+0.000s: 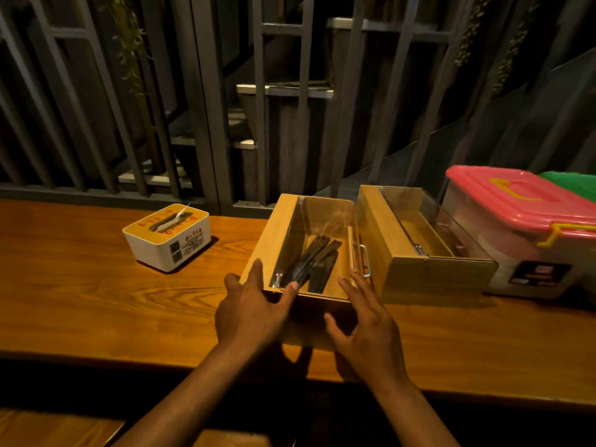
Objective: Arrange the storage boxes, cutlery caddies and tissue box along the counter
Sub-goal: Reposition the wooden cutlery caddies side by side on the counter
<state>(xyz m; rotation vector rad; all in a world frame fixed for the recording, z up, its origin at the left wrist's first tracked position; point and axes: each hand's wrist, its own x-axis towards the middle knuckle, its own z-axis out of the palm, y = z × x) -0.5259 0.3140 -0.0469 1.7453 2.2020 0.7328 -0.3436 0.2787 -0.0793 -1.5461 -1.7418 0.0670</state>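
Two wooden cutlery caddies with clear lids stand side by side on the wooden counter (80,304). The left caddy (274,233) holds dark flat cutlery; the right caddy (406,272) sits against it. My left hand (251,308) rests with spread fingers on the left caddy's near left corner. My right hand (367,330) hovers open at its near right corner, fingers apart. A white and yellow tissue box (167,238) stands further left. A clear storage box with a pink lid (522,217) is at the right, a green-lidded box (574,183) behind it.
A dark metal railing (200,124) runs along the counter's far edge, with stairs beyond it. Bare counter lies left of the tissue box and along the near edge. A lower wooden surface (48,427) shows at the bottom left.
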